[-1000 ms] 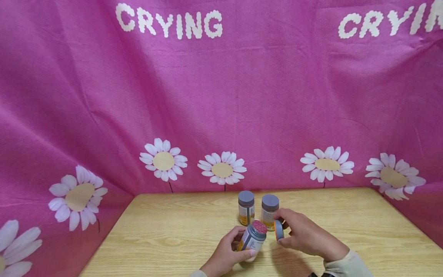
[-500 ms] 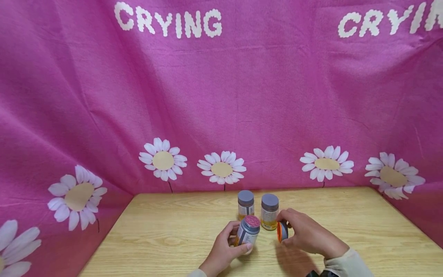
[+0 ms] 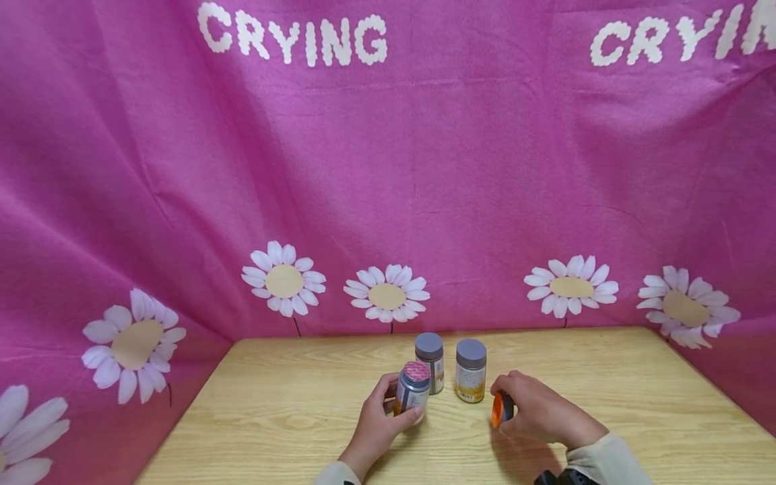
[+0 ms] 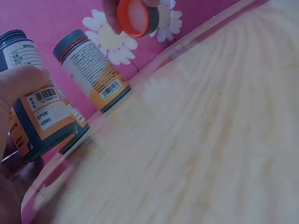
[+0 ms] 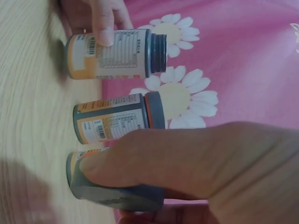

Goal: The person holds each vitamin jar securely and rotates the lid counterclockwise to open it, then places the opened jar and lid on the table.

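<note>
My left hand grips an uncapped supplement bottle round its body, thumb across the label. A pink printed seal covers its mouth, and the screw thread shows in the right wrist view. The bottle is nearly upright, just in front of a capped bottle. My right hand pinches a grey bottle cap on edge, its orange inside facing left. In the left wrist view the cap shows its pale liner. A second capped bottle stands between my hands, touched by neither.
The wooden table runs back to a pink cloth printed with daisies and white letters. Both capped bottles stand close together near the middle of the table.
My left hand has moved left with the uncapped bottle and brought it more upright. My right hand has shifted slightly right with the cap, turning its orange inside into view.
</note>
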The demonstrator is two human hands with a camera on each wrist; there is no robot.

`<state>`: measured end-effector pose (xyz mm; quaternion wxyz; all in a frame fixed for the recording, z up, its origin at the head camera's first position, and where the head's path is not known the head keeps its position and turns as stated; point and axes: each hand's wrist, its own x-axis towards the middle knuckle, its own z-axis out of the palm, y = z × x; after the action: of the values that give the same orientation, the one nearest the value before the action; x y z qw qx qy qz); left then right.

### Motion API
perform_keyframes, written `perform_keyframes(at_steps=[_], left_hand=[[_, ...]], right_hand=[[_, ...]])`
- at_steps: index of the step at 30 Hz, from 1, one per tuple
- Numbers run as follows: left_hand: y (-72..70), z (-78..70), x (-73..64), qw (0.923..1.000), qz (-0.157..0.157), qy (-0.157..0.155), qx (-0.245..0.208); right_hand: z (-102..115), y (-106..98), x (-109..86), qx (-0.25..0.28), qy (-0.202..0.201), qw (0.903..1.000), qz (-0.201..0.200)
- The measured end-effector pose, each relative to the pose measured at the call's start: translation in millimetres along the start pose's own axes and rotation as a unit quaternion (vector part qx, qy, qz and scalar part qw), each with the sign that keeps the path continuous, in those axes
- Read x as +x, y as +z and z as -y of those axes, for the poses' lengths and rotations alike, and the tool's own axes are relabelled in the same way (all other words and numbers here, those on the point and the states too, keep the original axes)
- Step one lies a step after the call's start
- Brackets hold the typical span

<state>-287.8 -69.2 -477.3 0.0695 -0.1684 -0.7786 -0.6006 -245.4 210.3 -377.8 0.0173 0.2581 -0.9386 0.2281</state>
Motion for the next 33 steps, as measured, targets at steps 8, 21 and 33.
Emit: perform_keyframes(at_steps=[8,21,33], left_hand=[[-5.8,3.9,8.7,0.9994,-0.032,0.003,0.007],[-18.4,15.5,23.8,0.9944,-0.101,0.012,0.028],[-21.4,18.8,28.9,0.9885,-0.139,0.007,0.058]], right_hand=[[-8,8,1.7,0.038,0.069,0.9968,0.016],[-20,20,-0.8,0.031,0.065,0.997,0.03],[-24,28,-2.8,0.026,0.086,0.9956,0.025]])
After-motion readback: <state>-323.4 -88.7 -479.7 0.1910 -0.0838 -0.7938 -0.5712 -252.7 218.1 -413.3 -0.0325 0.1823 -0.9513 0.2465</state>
